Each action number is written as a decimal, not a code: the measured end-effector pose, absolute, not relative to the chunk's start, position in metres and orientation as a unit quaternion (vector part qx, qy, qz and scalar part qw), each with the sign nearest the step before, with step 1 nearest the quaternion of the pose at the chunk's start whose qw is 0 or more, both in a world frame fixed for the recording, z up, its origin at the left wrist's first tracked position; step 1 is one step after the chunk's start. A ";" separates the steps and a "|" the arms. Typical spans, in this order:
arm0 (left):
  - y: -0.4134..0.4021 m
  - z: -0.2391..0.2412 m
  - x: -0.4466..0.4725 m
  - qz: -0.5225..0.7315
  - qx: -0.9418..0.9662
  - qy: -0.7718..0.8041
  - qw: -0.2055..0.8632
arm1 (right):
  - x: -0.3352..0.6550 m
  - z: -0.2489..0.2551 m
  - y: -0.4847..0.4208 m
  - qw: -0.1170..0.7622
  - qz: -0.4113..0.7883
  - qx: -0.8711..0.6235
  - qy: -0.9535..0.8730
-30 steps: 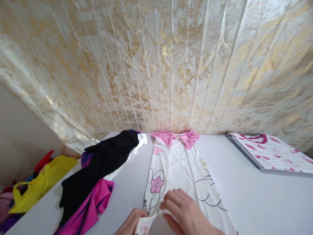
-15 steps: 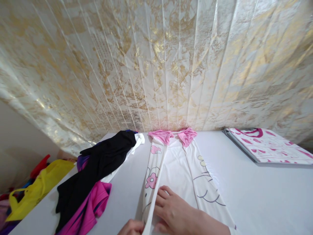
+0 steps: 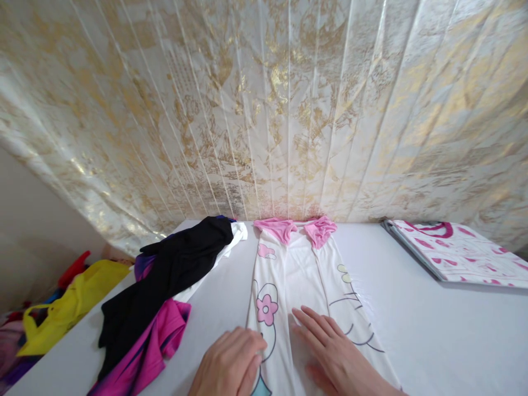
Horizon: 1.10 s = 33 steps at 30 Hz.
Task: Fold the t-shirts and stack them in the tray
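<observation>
A white T-shirt (image 3: 303, 275) with pink sleeves and cartoon prints lies lengthwise in front of me. Both its long sides are folded in toward the middle, and the pink sleeves (image 3: 277, 229) are turned back at the far end. Resting on the left folded side, beside the pink flower print, is my left hand (image 3: 231, 360), its fingers loosely bent and not gripping the cloth. My right hand (image 3: 332, 349) lies open on the middle and right part of the shirt, fingers stretched forward. The shirt's near end is cut off by the frame.
Left of the shirt is a loose heap of clothes, with a black garment (image 3: 177, 269) over a magenta one (image 3: 152, 352). A yellow bag-like item (image 3: 78, 302) sits beyond the table's left edge. Folded shirts (image 3: 466, 256) are stacked at right. A gold-patterned curtain (image 3: 264, 110) hangs behind.
My left hand has let go of the shirt's raised left edge, which now lies flat, and rests on top. My right hand has shifted right, fingers straighter. The view has moved slightly.
</observation>
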State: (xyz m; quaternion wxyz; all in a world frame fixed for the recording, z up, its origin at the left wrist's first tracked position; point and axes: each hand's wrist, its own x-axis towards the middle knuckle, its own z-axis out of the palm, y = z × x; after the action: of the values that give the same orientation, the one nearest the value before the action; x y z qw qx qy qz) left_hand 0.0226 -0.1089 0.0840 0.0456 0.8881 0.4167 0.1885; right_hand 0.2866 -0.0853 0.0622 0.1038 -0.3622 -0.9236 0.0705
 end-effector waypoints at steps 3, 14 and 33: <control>-0.080 0.083 0.021 0.117 0.897 0.426 0.018 | 0.276 0.049 -0.093 0.148 0.008 -0.307 -0.940; -0.088 0.030 0.006 0.129 0.864 0.461 -0.153 | 0.266 0.083 0.000 0.268 0.376 -0.543 -0.702; -0.100 0.012 -0.003 0.095 0.875 0.430 -0.199 | 0.241 0.065 0.118 0.221 0.202 -0.671 -0.678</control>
State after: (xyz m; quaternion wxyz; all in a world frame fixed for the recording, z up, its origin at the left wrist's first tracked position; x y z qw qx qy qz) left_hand -0.0029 -0.0998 0.0122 -0.1993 0.8754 0.4300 0.0949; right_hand 0.2410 0.1177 0.0654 0.2208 -0.6712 -0.6782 0.2020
